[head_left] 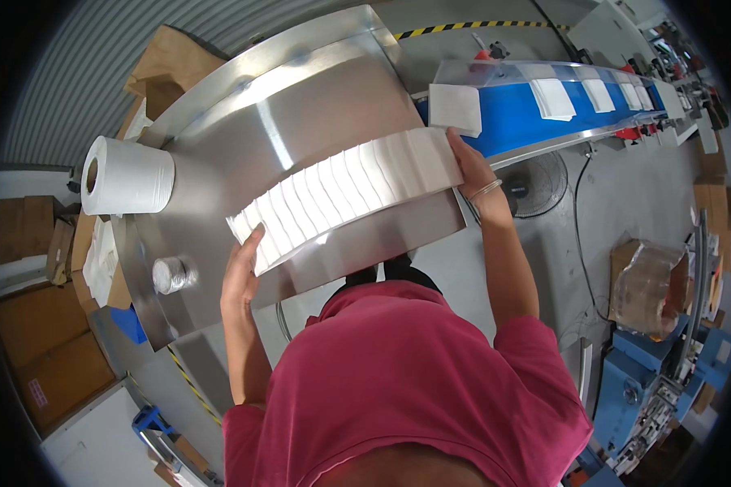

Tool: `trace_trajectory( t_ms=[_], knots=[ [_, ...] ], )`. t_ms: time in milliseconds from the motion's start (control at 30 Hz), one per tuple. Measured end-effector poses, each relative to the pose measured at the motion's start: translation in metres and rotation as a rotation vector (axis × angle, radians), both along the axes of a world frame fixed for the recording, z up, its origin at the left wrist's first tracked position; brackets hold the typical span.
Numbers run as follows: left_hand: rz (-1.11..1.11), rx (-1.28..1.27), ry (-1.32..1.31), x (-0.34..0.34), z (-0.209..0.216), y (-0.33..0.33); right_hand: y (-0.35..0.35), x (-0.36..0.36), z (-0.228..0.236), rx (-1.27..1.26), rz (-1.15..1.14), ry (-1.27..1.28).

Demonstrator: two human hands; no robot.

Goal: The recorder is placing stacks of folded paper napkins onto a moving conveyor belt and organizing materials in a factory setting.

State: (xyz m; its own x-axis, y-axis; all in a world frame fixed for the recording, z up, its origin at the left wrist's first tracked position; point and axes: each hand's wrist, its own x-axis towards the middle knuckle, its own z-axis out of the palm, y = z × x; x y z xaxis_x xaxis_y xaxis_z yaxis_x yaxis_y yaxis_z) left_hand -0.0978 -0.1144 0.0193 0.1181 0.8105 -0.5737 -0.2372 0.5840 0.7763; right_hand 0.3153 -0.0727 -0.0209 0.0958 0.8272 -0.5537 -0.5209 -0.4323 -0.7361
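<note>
The left hand (242,261) grasps the near-left end of a long, slightly curved row of white folded paper sheets (349,188), and the right hand (473,166) presses against the opposite end; the row spans between them, over the grey sheet-metal worktop (219,154). Whether its underside touches the metal, I cannot tell.

For a sound hold, the two palms should probably push inward evenly, since slack pressure could let the middle sag or fan apart. Both ends are best moved together, wrists level, with the fingers spread across the end faces. The left end looks looser, its edges uneven, so that hand likely needs the closer attention.

Just beyond the right hand, a white square folded stack (455,109) sits at the near end of a blue conveyor belt (508,122), with more white folded stacks (552,99) farther along it. Left of the left hand, a small translucent roll of tape (170,275) lies on the worktop; farther up-left stands a large white paper roll (134,174) with a brown core.

Farther out past the left hand, an open brown cardboard carton (80,243) holds crumpled white material (101,261). Well right of the right hand, a brown cardboard box (622,264) contains clear plastic film (656,280); anything beneath is indistinct.
</note>
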Motion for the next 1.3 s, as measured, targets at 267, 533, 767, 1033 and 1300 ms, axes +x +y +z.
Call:
trace_trajectory(
  t_ms=[267,533,767,1033,1300],
  knots=[
    [0.036,-0.044,0.050,-0.007,-0.005,0.004,-0.003,-0.034,0.022,0.021,0.136,-0.268],
    [0.026,-0.030,0.024,-0.006,-0.004,0.003,-0.003,-0.042,0.031,0.093,0.171,-0.499],
    [0.012,-0.029,0.036,-0.007,0.001,0.002,-0.006,-0.009,0.009,0.127,0.587,-1.035],
    [-0.002,-0.030,0.072,-0.005,0.005,0.001,-0.013,-0.046,0.024,0.065,0.128,0.016],
    [-0.025,-0.056,0.016,-0.010,0.003,0.004,-0.006,-0.059,0.026,-0.018,0.126,-0.103]
  ],
)
